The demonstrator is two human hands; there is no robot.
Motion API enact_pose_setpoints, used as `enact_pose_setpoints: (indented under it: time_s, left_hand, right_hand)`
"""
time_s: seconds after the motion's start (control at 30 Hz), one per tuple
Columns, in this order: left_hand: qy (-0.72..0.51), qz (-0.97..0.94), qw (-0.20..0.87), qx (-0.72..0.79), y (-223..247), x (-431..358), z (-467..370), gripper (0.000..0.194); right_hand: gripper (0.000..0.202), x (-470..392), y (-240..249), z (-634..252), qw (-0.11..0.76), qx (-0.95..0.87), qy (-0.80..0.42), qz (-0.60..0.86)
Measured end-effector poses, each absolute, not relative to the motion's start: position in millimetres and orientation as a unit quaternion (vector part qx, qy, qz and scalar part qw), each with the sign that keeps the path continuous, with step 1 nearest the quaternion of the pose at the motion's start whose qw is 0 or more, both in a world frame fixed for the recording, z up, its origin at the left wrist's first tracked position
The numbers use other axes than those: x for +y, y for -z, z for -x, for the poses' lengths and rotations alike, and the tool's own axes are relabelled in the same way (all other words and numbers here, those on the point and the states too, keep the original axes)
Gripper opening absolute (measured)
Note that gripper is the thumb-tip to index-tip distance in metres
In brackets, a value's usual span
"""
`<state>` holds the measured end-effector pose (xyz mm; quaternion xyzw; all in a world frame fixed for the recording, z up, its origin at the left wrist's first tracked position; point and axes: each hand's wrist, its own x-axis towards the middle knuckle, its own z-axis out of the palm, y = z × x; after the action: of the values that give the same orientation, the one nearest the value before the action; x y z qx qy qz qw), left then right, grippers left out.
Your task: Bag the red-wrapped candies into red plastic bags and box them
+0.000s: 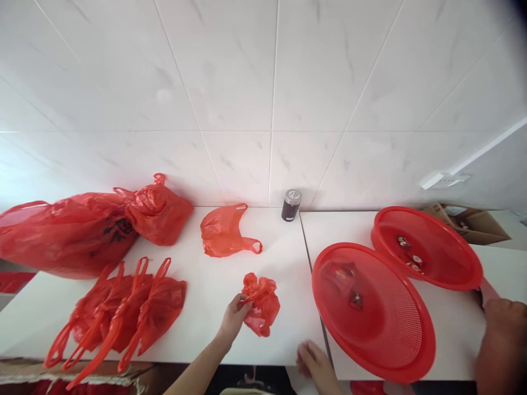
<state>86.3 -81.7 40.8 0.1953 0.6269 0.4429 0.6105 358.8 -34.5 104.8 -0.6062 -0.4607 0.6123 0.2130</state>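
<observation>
My left hand point(235, 318) pinches a crumpled red plastic bag point(263, 304) between thumb and fingers, just over the white table. My right hand point(313, 359) is at the table's front edge, near the gap between the two tabletops. Motion blurs its fingers, so I cannot make out whether it holds anything. Farther back lies a flattened red plastic bag point(222, 233) with its handles spread. Right of my hands, a red plastic basket point(405, 329) contains a few small wrapped packets point(356, 300).
Several filled red bags point(160, 307) line the left, before a large red bag point(69, 236) and a smaller tied one point(160, 214). A dark can point(291, 206) stands by the wall. Another red basket point(473, 269), a cardboard box point(488, 227) and another person's hand point(504, 321) are right.
</observation>
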Motion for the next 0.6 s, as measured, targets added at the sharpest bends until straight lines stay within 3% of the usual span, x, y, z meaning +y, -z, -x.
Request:
enact_pose_setpoints:
  time_s: [0.17,0.4,0.5,0.6]
  left_hand:
    - [-0.428,-0.163,0.639,0.619,-39.9,-93.8,-109.2,0.040]
    - [-0.403,-0.185,0.691,0.571,-56.8,-91.1,-74.5,0.047]
    - [-0.420,-0.212,0.646,0.601,-51.2,-85.0,-36.4,0.050]
    - [-0.413,-0.255,0.593,0.643,-46.6,-80.4,-4.5,0.043]
  right_hand:
    - [0.032,-65.0,-61.0,-265.2,0.208,-0.525,-0.562,0.604]
    - [0.035,-61.3,-43.0,-248.1,0.229,-0.487,-0.609,0.582]
    - [0.033,-52.9,-42.2,-258.7,0.233,-0.518,-0.520,0.638]
    - [0.046,-41.6,-49.1,-271.1,0.210,-0.574,-0.380,0.694]
